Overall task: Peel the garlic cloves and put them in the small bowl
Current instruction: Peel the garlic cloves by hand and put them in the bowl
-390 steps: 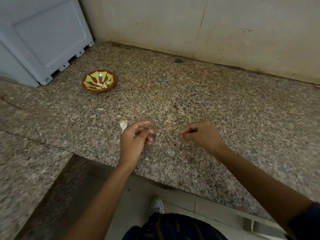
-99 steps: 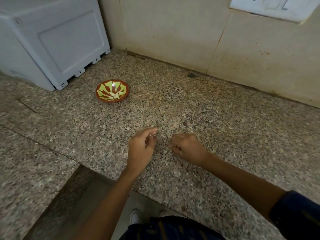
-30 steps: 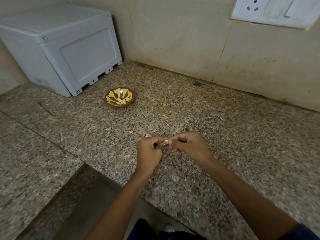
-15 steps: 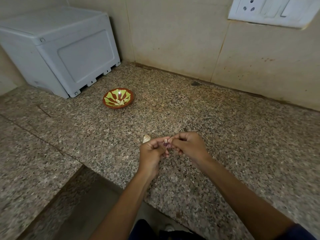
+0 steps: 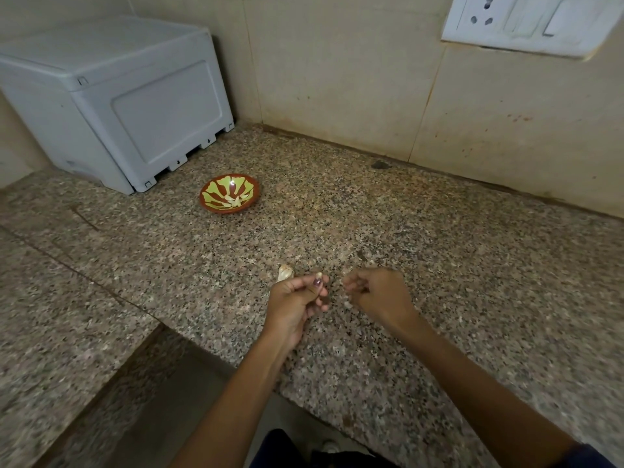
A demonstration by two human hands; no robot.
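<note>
Our left hand point(image 5: 297, 300) pinches one garlic clove point(image 5: 318, 275). Our right hand point(image 5: 378, 292) is curled; we cannot tell what it holds. One small bowl point(image 5: 230, 194) sits well away on the worktop point(image 5: 456, 265), near the gray box point(image 5: 118, 96).

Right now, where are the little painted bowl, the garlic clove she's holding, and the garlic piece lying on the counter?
small bowl point(image 5: 210, 198): head view, on its left rim.
garlic clove point(image 5: 318, 275): head view, on the tip showing above the thumb.
garlic piece point(image 5: 284, 272): head view, on its middle.
</note>
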